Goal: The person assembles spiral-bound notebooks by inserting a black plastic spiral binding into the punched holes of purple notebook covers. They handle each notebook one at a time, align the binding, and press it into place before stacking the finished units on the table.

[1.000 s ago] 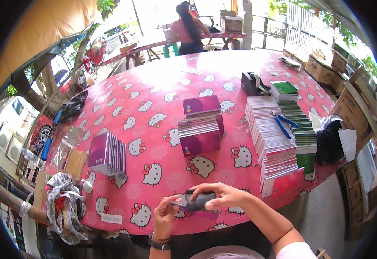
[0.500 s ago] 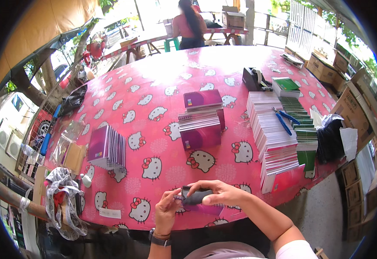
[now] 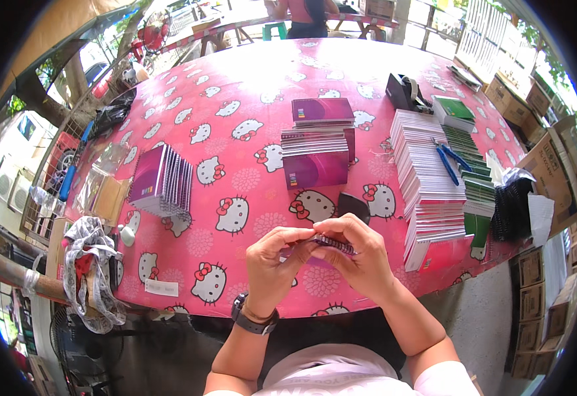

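Note:
Close to the table's front edge, a purple notebook (image 3: 336, 244) with a dark wire spiral is gripped between both my hands. The fingers and thumb of my left hand (image 3: 270, 263) are pinched on the left end of its spiral edge. My right hand (image 3: 362, 256) has its fingertips and thumb pressed along the same spiral, and much of the cover is hidden behind my hands. Just beyond my right fingers lies a smooth black object (image 3: 354, 208) whose kind I cannot make out. Farther off stands a stack of purple spiral notebooks (image 3: 316, 169).
Another purple notebook stack (image 3: 151, 177) stands left. To the right are long rows of pink-and-white notebooks (image 3: 427, 158) and green ones (image 3: 478, 173), with blue-handled pliers (image 3: 448, 165) on top. A black tape dispenser (image 3: 402, 92) sits behind. Patterned cloth (image 3: 90, 264) hangs at the left edge.
The black object has left my right hand and now lies on the table. My right hand has moved onto the notebook's spiral beside my left. The view has shifted downward.

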{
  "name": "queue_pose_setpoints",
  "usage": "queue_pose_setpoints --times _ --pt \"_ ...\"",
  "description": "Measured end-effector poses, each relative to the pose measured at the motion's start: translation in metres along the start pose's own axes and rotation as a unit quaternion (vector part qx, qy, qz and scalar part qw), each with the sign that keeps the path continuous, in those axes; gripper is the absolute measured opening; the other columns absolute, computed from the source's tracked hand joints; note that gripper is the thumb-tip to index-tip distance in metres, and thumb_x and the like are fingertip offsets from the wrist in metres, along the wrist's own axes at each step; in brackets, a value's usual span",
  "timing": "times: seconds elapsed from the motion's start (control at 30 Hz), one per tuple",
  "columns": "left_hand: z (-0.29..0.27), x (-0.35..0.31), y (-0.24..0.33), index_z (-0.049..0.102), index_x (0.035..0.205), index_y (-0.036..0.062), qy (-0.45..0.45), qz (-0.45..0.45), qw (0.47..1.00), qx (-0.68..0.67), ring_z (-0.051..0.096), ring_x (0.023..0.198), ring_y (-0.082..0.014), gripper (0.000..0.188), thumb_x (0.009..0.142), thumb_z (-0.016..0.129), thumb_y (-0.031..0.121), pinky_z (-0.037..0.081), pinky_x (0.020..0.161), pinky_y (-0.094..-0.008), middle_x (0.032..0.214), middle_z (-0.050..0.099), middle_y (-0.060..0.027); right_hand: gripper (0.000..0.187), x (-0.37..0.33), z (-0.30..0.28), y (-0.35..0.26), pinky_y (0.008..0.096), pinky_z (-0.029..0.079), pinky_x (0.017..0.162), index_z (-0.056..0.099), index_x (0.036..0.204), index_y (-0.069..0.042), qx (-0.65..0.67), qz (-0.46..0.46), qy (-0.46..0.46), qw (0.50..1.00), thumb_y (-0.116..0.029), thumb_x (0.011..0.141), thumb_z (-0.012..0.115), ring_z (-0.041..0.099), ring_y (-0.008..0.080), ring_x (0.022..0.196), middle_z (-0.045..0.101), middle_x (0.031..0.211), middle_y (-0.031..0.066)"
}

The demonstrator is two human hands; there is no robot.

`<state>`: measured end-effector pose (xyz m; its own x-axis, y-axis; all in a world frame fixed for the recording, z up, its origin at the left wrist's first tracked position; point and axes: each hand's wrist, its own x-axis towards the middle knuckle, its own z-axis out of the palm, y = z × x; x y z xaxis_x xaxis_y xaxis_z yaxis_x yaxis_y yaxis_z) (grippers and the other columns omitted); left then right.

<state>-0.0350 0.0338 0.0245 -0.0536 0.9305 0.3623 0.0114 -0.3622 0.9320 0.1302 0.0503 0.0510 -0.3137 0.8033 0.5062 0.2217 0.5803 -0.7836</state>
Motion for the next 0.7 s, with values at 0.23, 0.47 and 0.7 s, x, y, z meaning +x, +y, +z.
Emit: queue_pose_setpoints --times 0.23,0.47,0.7 --pt "-0.008 0.0 0.007 0.069 0.092 -0.0001 -0.017 -0.036 0.996 -0.086 0.065 0.081 -0.0126 0.016 0.077 0.072 -0.005 0.052 0.071 -0.0226 0.088 0.068 -0.0081 0.022 -0.004 0.005 -0.003 0.0232 0.051 0.072 0.061 0.1 0.001 0.111 0.083 -0.002 0.99 -0.003 0.081 0.072 0.062 0.011 0.083 0.062 0.089 0.0058" --pt "-0.017 -0.005 0.008 0.07 0.091 0.0015 -0.065 0.028 0.997 -0.038 0.066 0.078 -0.0122 0.016 0.076 0.073 -0.004 0.054 0.066 -0.0234 0.088 0.068 -0.0074 0.026 0.001 0.007 -0.003 0.0254 0.045 0.054 0.055 0.088 -0.003 0.037 -0.007 -0.033 0.999 -0.014 0.079 0.076 0.055 0.0109 0.061 0.055 0.074 0.0047" --pt "-0.028 -0.011 0.014 0.072 0.089 0.005 -0.058 0.046 0.997 0.011 0.065 0.074 -0.0133 0.016 0.075 0.074 -0.002 0.053 0.062 -0.0238 0.085 0.068 -0.0066 0.027 -0.004 0.019 -0.008 0.0261 0.044 0.056 0.053 0.087 -0.003 0.057 0.039 -0.047 0.997 -0.015 0.079 0.077 0.053 0.0118 0.062 0.054 0.073 0.0042"
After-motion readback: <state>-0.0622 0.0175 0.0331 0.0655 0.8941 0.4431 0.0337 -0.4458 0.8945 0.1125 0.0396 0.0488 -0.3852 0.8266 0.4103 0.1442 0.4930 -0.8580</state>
